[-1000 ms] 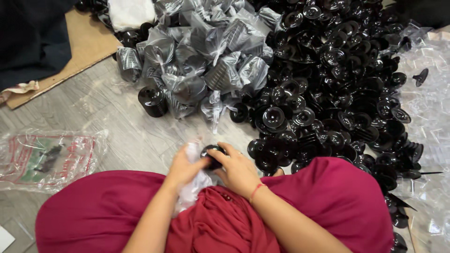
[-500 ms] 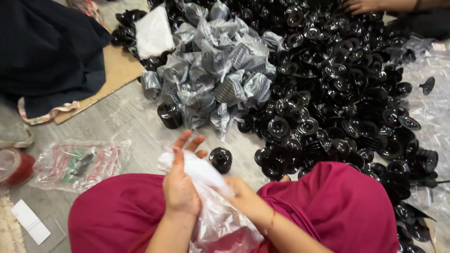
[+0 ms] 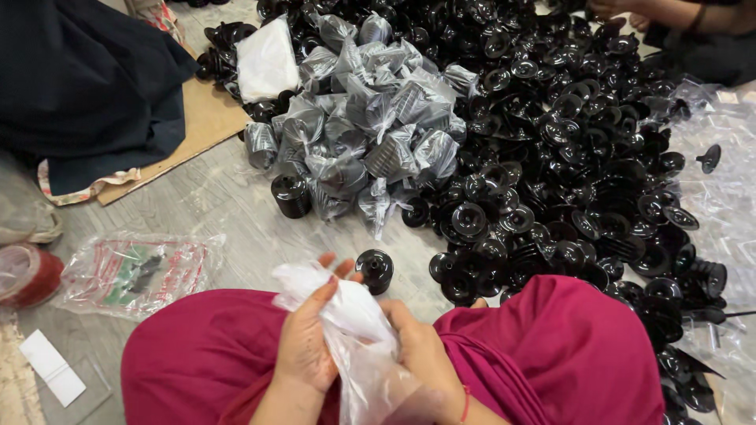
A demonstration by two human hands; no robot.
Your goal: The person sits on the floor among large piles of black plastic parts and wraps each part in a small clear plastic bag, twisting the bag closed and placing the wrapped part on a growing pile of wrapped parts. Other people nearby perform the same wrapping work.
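Observation:
My left hand (image 3: 309, 334) grips the top of a clear plastic bag (image 3: 354, 330) that hangs over my lap, fingers pinched on its upper edge. My right hand (image 3: 421, 354) holds the same bag from the right side, partly hidden behind the plastic. One black round plastic part (image 3: 375, 270) stands on the floor just beyond my fingers. A large heap of loose black round parts (image 3: 567, 157) spreads over the floor to the right. A pile of parts wrapped in clear bags (image 3: 362, 134) lies ahead at the centre.
A dark cloth (image 3: 79, 86) and cardboard sheet (image 3: 197, 118) lie at the upper left. A flat plastic packet (image 3: 134, 271) and a red-lidded container (image 3: 27, 274) lie at the left. Another person's hand (image 3: 622, 8) shows at the top right. Clear plastic sheeting (image 3: 724, 205) runs along the right.
A second ago both hands held a black part near my knees. The part now stands on the floor, and both hands have lifted and spread the clear bag.

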